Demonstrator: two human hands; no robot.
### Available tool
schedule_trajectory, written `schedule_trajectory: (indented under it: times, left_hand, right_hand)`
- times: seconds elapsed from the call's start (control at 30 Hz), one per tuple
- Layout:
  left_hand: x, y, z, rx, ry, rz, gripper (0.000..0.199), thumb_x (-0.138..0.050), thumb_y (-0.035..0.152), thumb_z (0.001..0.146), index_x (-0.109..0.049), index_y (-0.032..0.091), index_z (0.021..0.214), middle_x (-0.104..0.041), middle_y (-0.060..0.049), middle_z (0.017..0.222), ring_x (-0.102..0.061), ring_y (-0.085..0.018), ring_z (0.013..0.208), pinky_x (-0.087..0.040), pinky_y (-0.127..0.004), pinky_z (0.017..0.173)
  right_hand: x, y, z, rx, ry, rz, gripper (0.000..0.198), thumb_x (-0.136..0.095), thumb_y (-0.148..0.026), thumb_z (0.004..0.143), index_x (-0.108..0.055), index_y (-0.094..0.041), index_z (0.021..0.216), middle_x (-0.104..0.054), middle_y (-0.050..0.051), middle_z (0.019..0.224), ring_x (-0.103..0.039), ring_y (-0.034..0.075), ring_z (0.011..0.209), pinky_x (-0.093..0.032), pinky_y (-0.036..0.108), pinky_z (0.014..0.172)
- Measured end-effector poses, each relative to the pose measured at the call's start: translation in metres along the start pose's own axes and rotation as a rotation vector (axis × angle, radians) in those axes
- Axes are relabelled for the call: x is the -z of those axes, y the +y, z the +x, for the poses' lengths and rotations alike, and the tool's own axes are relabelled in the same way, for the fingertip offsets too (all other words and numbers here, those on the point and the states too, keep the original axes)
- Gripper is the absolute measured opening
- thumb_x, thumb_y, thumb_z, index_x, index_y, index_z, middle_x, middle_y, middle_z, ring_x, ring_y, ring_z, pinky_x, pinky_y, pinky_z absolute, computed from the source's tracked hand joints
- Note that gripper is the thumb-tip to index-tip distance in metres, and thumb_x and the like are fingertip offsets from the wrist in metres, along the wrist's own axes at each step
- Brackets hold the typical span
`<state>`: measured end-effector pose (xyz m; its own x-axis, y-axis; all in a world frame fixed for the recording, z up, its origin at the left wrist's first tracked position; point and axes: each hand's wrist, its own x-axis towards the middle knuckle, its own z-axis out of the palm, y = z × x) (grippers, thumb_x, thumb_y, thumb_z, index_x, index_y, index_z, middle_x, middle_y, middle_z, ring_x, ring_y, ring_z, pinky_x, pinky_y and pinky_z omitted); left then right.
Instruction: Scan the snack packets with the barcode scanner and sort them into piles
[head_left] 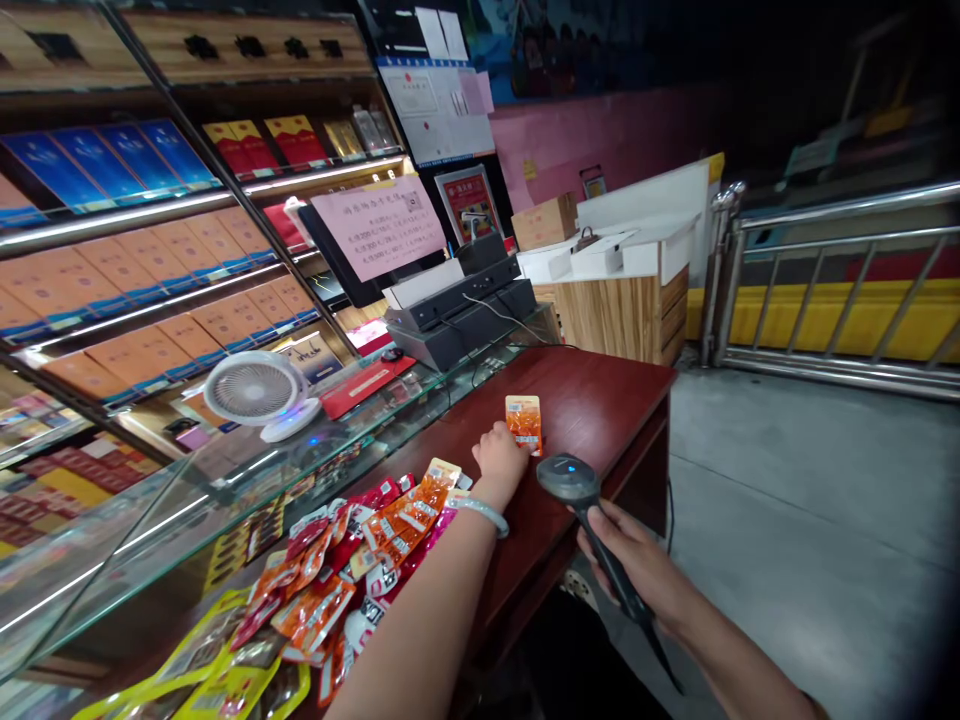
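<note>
My left hand [500,456], with a pale bracelet on its wrist, reaches over the dark red table. Its curled fingers are closed on the lower edge of an orange snack packet [523,420], which faces me. My right hand [628,548] is wrapped round the handle of a black barcode scanner [571,480]. A small blue light glows on top of the scanner, whose head is to the right of and below the packet. Beside my left forearm lies a heap of orange and red snack packets [315,608], partly hidden by the arm. Yellow-edged packets [225,680] lie nearer to me.
A glass display counter [169,535] runs along the left, bearing a white fan [256,388]. Behind the table [592,385] stands a dark cash register machine [465,310] with cables. Boxed goods fill the shelves [142,232]. A metal railing [840,365] is at the right.
</note>
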<state>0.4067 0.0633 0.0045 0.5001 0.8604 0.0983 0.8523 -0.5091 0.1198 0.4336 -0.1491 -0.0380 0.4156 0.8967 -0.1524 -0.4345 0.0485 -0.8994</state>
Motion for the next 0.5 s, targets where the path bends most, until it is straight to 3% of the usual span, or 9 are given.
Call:
schedule_trajectory:
  times: [0.1, 0.23, 0.37, 0.5]
  left_hand:
    - [0.011, -0.024, -0.02, -0.046, -0.029, -0.099, 0.041, -0.059, 0.04, 0.085, -0.047, 0.017, 0.117, -0.07, -0.012, 0.104, -0.066, -0.024, 0.1, -0.042, -0.032, 0.082]
    - [0.023, -0.072, -0.061, -0.038, -0.012, -0.176, 0.037, -0.057, 0.039, 0.088, -0.047, 0.021, 0.118, -0.071, -0.009, 0.102, -0.067, -0.022, 0.095, -0.042, -0.027, 0.074]
    - [0.029, -0.109, -0.103, 0.047, -0.023, -0.168, 0.041, -0.058, 0.038, 0.087, -0.045, 0.019, 0.121, -0.071, -0.007, 0.092, -0.068, -0.022, 0.086, -0.042, -0.027, 0.069]
    - [0.034, -0.132, -0.132, 0.084, 0.015, -0.196, 0.038, -0.059, 0.037, 0.086, -0.047, 0.02, 0.118, -0.071, -0.007, 0.098, -0.067, -0.021, 0.089, -0.042, -0.026, 0.072]
  right_hand:
    - [-0.001, 0.001, 0.001, 0.019, -0.033, -0.015, 0.045, -0.053, -0.066, 0.084, -0.046, -0.021, 0.081, -0.048, -0.008, 0.061, -0.044, 0.004, 0.036, -0.034, 0.015, 0.032]
    - [-0.014, -0.002, 0.002, 0.036, -0.108, -0.038, 0.043, -0.051, -0.062, 0.087, -0.046, -0.021, 0.079, -0.049, -0.007, 0.062, -0.044, 0.004, 0.037, -0.035, 0.015, 0.033]
    - [-0.044, -0.009, 0.007, 0.043, -0.227, 0.006, 0.041, -0.053, -0.061, 0.087, -0.046, -0.021, 0.082, -0.048, -0.008, 0.061, -0.043, 0.004, 0.036, -0.034, 0.014, 0.032]
    - [-0.08, -0.009, 0.016, 0.019, -0.381, 0.043, 0.04, -0.054, -0.061, 0.087, -0.049, -0.021, 0.089, -0.051, -0.007, 0.061, -0.042, 0.004, 0.034, -0.033, 0.015, 0.03]
